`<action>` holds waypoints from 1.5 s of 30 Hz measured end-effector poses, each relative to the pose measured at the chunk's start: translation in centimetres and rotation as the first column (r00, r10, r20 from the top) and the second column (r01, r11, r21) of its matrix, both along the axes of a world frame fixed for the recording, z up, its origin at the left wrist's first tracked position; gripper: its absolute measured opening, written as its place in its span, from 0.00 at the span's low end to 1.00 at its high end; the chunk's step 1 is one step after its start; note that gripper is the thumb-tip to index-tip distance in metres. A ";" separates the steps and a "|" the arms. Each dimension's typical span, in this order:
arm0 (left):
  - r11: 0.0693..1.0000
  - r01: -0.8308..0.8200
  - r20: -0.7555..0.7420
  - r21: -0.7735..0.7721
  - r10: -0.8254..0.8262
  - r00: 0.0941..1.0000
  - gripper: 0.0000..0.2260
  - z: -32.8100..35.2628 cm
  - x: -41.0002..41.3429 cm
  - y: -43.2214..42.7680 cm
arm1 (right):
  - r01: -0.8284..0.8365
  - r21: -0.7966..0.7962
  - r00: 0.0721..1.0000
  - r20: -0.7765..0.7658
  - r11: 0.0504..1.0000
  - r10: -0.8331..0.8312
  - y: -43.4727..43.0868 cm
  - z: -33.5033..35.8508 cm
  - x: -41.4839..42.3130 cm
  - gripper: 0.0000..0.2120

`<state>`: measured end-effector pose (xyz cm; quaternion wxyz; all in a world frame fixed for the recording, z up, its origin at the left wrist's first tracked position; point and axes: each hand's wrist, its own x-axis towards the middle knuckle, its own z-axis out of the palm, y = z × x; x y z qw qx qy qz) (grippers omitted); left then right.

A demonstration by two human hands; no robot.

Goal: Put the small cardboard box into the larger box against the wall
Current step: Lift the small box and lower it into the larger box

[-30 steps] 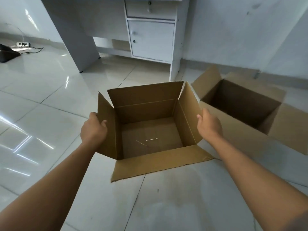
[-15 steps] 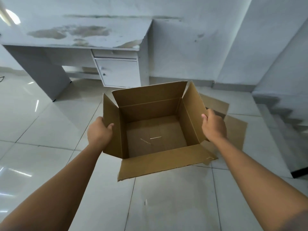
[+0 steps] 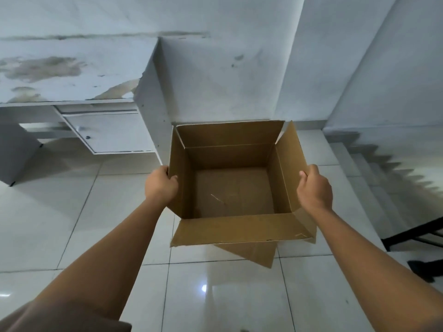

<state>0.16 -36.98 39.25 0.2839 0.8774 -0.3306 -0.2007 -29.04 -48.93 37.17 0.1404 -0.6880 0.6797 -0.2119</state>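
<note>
I hold the small cardboard box (image 3: 233,188) in the air at the centre of the head view, open side up, with nothing inside it. My left hand (image 3: 160,185) grips its left wall and my right hand (image 3: 315,188) grips its right flap. Its front flap hangs toward me. The larger box (image 3: 254,254) lies almost wholly hidden beneath the small one; only a brown flap corner shows below it on the floor.
A worn white desk (image 3: 72,68) with a cabinet door (image 3: 107,133) stands at the left against the wall. Stairs (image 3: 383,178) descend at the right, with a black frame (image 3: 412,233) beside them. Glossy white floor tiles (image 3: 227,295) stretch toward me.
I lifted the small box off the floor and carried it right, over the larger box, which is now nearly covered. The view tilted up, showing the desk top and the stairs.
</note>
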 end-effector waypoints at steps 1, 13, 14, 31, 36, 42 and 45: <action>1.000 0.005 -0.028 -0.002 -0.005 1.000 0.14 -0.5 -0.3 -1.5 | 0.014 0.002 1.000 0.004 1.000 -0.014 -0.9 -0.6 0.0 0.11; 0.994 -0.069 -0.260 -0.082 0.045 0.965 0.17 -10.8 0.6 -14.7 | 0.188 0.092 0.980 0.048 0.978 -0.193 -7.9 -12.4 0.6 0.11; 0.994 -0.071 -0.264 -0.087 0.045 0.964 0.17 -11.8 0.9 -15.4 | 0.201 0.102 0.977 0.045 0.974 -0.207 -8.2 -13.4 0.7 0.11; 0.998 0.062 -0.302 0.020 -0.053 0.952 0.16 -29.3 3.7 -21.8 | 0.291 0.276 0.957 -0.070 0.916 -0.283 -11.5 -29.7 0.8 0.11; 0.991 0.112 -0.250 0.070 -0.092 0.964 0.16 -31.8 3.3 -21.7 | 0.256 0.362 0.966 -0.054 0.896 -0.254 -11.3 -32.3 0.1 0.12; 0.989 0.130 -0.137 0.073 -0.119 0.983 0.13 -31.7 3.0 -20.6 | 0.164 0.391 0.981 0.031 0.906 -0.191 -10.6 -32.7 0.0 0.13; 0.984 0.158 -0.106 0.087 -0.149 0.983 0.14 -31.3 2.4 -18.3 | 0.143 0.365 0.984 0.045 0.920 -0.171 -9.1 -32.7 -0.3 0.12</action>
